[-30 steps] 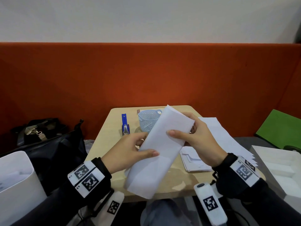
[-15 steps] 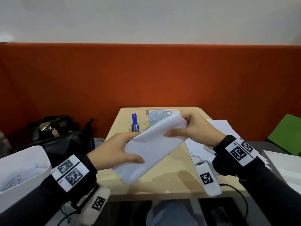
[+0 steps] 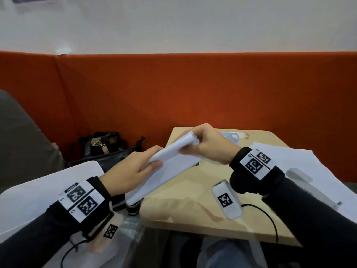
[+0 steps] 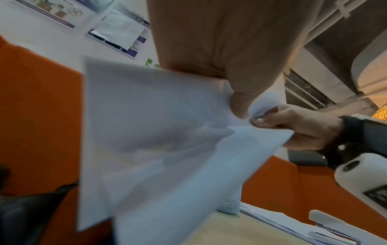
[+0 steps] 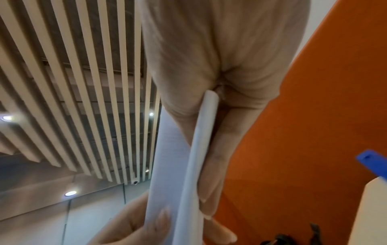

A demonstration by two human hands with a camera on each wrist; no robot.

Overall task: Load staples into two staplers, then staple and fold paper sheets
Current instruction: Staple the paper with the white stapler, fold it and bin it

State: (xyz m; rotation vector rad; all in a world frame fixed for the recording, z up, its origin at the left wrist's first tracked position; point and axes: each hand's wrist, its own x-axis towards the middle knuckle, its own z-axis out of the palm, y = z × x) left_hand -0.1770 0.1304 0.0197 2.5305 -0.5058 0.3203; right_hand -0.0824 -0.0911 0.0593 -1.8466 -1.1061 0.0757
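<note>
Folding under way above table

Paper (image 3: 170,167) hangs folded above the table (image 3: 193,215), left hand (image 3: 125,171) gripping its near part, right hand (image 3: 210,146) pinching the far end. Folding seems in hand; next likely needs creasing it flat.

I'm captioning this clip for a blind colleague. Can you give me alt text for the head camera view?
Two hands hold a folded white paper above a small wooden table: the left hand grips its near end, the right hand pinches its far end. Loose sheets lie to the right, before an orange wall.
</note>
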